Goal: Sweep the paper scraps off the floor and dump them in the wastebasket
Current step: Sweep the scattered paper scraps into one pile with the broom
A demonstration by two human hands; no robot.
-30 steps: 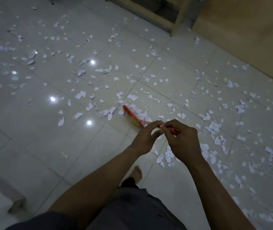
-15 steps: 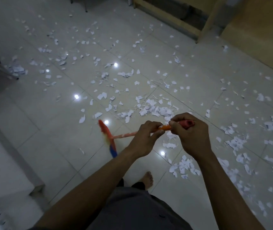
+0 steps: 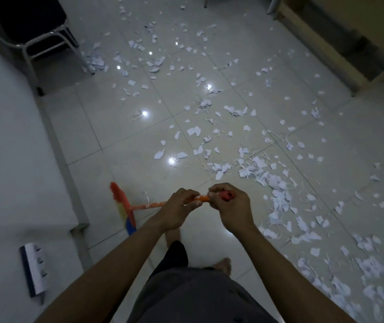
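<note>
Gripping the orange broom (image 3: 139, 207) handle, the left hand (image 3: 177, 209) closes round the shaft lower down and the right hand (image 3: 231, 206) closes round the red end cap, the two hands almost touching. The broom's head sits on the floor (image 3: 116, 141) to the left of the hands, near the foot of a white cabinet (image 3: 11, 148). Paper scraps (image 3: 277, 190) lie in a thick band to the right of the hands and scattered ahead toward a dark chair (image 3: 30, 29).

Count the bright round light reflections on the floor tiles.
4: three up the middle, one near the chair. Fainter glints farther back may be more.
</note>
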